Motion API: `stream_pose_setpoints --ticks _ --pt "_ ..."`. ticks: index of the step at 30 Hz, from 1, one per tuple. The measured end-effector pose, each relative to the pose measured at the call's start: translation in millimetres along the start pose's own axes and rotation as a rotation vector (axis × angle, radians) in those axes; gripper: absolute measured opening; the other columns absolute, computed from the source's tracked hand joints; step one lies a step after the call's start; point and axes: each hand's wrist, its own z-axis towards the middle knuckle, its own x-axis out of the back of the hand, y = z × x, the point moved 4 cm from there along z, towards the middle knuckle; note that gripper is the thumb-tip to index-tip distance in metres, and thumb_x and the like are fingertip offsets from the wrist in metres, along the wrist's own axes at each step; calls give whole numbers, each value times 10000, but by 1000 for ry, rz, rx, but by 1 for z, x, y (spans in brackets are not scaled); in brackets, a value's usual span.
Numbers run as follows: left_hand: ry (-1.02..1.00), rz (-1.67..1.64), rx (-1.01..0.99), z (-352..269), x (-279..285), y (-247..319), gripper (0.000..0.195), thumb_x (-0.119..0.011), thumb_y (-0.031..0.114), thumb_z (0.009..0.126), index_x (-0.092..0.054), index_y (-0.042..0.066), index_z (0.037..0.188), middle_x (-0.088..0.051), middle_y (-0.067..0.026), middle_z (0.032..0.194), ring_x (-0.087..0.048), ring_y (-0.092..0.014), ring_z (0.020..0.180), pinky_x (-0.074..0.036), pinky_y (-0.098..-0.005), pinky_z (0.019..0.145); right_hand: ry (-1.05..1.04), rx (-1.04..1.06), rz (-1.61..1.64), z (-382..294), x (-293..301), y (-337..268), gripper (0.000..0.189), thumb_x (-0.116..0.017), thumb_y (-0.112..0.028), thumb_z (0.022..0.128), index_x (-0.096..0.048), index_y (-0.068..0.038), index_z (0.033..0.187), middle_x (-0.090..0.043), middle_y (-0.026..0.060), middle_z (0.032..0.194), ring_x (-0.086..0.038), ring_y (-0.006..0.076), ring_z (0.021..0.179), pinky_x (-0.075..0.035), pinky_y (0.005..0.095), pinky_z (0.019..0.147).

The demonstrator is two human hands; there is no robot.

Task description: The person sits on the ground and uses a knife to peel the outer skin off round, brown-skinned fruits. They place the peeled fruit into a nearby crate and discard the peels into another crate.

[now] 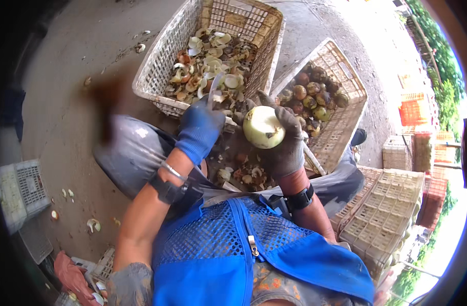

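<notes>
My left hand (201,124), in a blue knit glove, is shut around the handle of a knife. The knife's pale blade (216,88) points up and away from me, over the near end of the scrap crate (149,86). My right hand (289,151), in a dirty grey glove, grips a large peeled onion (263,128) from its right side and far edge. The onion is pale green-white with a flat cut face and a dark spot. Blade and onion are apart. Curved peelings (214,65) and brown skins lie inside the scrap crate.
A tilted crate (333,137) at the right holds several unpeeled onions (313,88). Scraps (252,174) lie between my knees. Stacked crates (382,206) stand at my right, another crate (30,183) at far left. A blurred brown shape (107,95) shows above my left knee.
</notes>
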Motion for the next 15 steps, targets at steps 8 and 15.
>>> stream_pose_setpoints --ticks 8,15 --pt "-138 -362 -234 -52 6 45 352 -734 67 862 -762 -11 1204 -792 -167 930 -779 -256 803 -612 -411 714 -39 97 -249 6 -10 -25 760 -650 -286 1034 -354 8 1669 -680 182 1377 -697 298 1248 -598 431 1070" --pt "16 -185 -718 -59 20 80 424 -704 66 896 -797 110 1308 -758 -182 853 -735 -367 710 -607 -454 676 -8 39 -315 -23 5 -34 770 -698 -343 1029 -388 -41 1666 -687 176 1392 -739 298 1178 -620 447 1016"
